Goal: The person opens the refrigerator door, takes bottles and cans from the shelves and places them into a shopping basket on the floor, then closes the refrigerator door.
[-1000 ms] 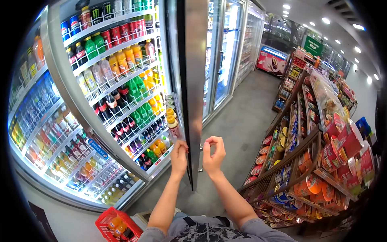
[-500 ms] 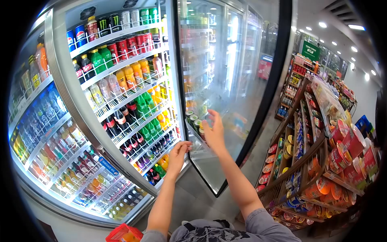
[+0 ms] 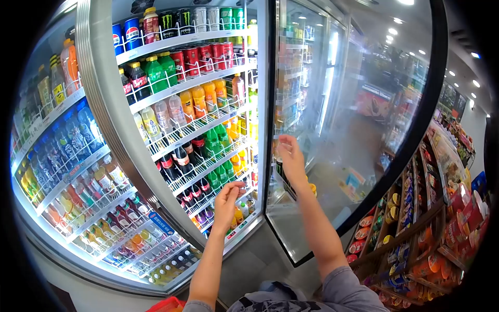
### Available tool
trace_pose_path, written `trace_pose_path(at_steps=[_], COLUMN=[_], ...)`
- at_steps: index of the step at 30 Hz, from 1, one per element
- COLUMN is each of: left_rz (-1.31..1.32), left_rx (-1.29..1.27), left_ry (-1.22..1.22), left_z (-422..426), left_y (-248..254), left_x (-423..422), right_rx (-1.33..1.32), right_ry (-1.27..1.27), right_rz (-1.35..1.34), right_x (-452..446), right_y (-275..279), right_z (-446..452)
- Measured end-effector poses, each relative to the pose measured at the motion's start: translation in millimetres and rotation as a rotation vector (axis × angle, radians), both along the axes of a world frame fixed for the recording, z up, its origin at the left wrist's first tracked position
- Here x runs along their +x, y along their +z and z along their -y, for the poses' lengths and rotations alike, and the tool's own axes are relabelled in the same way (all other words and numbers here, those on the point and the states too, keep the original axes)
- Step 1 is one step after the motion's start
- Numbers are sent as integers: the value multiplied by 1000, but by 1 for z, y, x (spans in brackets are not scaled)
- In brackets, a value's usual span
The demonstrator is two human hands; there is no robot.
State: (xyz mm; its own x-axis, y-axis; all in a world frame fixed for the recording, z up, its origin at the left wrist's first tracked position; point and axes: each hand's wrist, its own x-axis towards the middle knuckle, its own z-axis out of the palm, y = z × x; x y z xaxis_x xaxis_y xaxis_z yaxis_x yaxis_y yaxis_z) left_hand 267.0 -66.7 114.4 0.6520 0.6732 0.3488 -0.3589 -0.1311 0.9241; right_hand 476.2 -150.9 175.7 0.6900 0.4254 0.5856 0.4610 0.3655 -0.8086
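My left hand [image 3: 228, 205] is held up in front of the lower shelves of an open drinks fridge, fingers loosely bent and a little apart, with nothing seen in it. Higher and to the right, my right hand [image 3: 292, 161] is raised before the glass door [image 3: 353, 151], its fingers partly bent and apart; it looks bare. Whether it touches the glass I cannot tell. Near the hands, the shelves hold green soda bottles [image 3: 212, 143], dark cola bottles [image 3: 182, 158] and orange drink bottles [image 3: 200, 101].
Red cans [image 3: 191, 61] and black cans [image 3: 167, 23] fill the upper shelves. A neighbouring fridge section [image 3: 67, 156] with bottles stands at left. Snack shelves [image 3: 410, 218] line the right. Part of a red basket [image 3: 167, 304] shows at the bottom edge.
The view has shifted, so the fridge and door sit farther right and the door looks wider. My right hand's fingers have drawn closer together. My left hand stays near the lower shelves.
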Motion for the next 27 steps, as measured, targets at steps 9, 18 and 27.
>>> trace_pose_path(at_steps=[9, 18, 27], left_rz=[43, 71, 184], left_rx=[52, 58, 8], left_ry=[36, 97, 36], left_z=[-62, -114, -185], left_y=[12, 60, 84], left_x=[55, 124, 185], right_rx=[16, 50, -109], right_ry=[120, 378, 270], right_rz=[-44, -378, -330], right_x=[56, 46, 69], right_y=[35, 50, 59], right_z=[-55, -104, -149])
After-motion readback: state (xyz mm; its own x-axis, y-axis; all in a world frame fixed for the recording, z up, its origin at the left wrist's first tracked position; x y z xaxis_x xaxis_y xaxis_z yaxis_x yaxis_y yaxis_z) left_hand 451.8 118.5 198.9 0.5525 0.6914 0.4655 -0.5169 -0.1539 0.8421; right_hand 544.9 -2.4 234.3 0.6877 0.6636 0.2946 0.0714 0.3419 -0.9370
